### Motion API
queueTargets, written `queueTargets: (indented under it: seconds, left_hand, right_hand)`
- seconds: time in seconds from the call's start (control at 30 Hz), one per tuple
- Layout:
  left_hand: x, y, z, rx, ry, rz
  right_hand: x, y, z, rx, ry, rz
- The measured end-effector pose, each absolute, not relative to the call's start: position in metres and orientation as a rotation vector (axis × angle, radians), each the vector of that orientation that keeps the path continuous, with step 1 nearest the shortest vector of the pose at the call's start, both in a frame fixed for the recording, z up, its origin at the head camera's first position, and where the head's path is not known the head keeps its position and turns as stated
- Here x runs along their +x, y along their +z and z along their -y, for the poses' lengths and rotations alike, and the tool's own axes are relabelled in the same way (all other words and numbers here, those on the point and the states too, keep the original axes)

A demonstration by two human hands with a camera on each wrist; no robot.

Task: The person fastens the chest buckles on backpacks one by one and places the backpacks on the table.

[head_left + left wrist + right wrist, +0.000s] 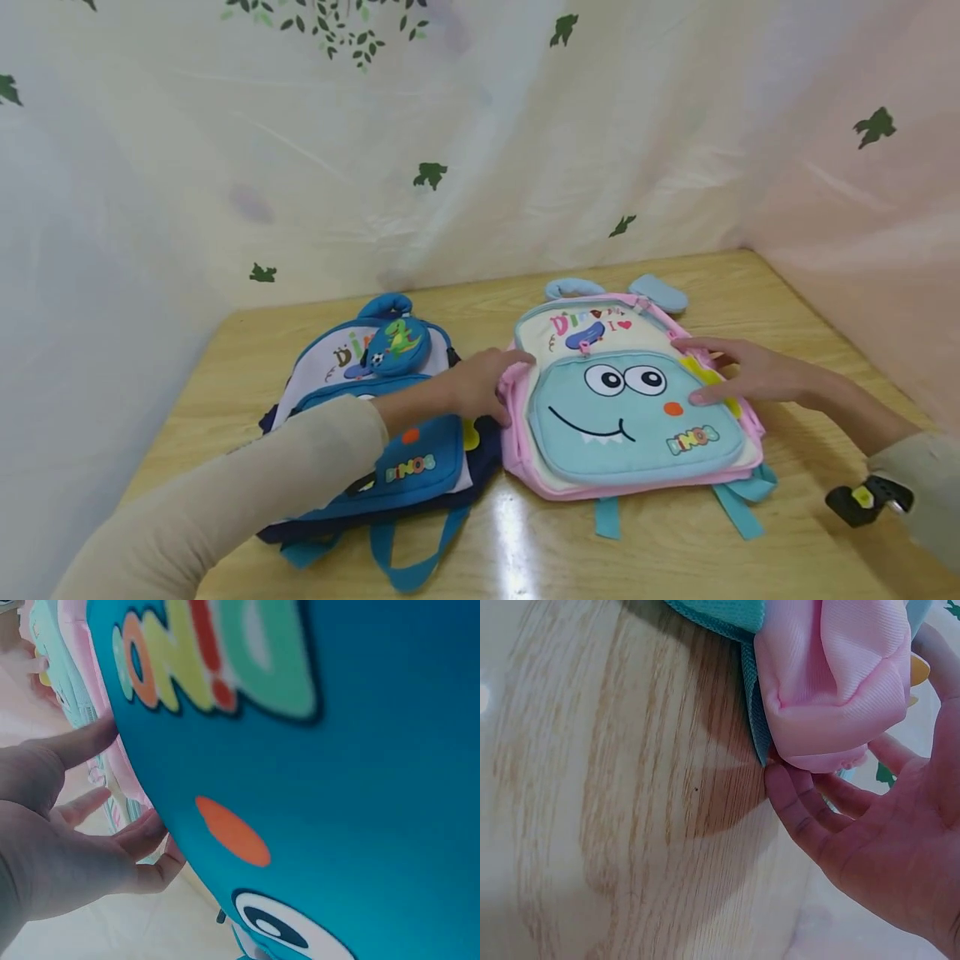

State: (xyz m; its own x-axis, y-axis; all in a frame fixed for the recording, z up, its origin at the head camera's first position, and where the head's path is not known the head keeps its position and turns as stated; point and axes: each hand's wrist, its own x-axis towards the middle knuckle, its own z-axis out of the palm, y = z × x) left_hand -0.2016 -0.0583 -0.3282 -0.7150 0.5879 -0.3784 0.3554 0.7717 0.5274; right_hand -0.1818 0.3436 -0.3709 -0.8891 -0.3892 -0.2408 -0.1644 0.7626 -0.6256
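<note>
A pink and cream backpack point(577, 417) with a light-blue dinosaur-face pocket lies front up on the table, its top handle toward the wall. My left hand point(483, 383) holds its left side edge. On the opposite side, my right hand point(757, 371) grips the edge, thumb over the front pocket; in the right wrist view, fingers point(802, 817) reach under the pink side panel point(840, 682). Beside it, under my left forearm, lies a blue backpack point(435, 467) with a similar face, partly hidden by the sleeve. In the left wrist view its blue pocket point(360, 787) fills much of the frame.
Both bags lie on a wooden table point(810, 333) with a pale leaf-patterned cloth point(487, 125) behind and at the sides. A round dinosaur pouch point(400, 346) sits on the blue bag. A light-blue tag point(660, 293) sticks out past the pink bag's top; teal straps point(738, 508) trail in front.
</note>
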Motion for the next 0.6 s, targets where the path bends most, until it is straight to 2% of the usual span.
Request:
queueTargets:
  seconds: [0.2,0.6]
  left_hand:
    - [-0.203,-0.324,0.054,0.542,0.768,-2.423]
    - [-0.208,-0.313,0.039,0.252,0.858,-2.333]
  right_hand:
    - [-0.181,-0.37,-0.344,-0.405,-0.873,-2.59]
    - [-0.181,-0.37,-0.345,-0.389,-0.878,-2.6]
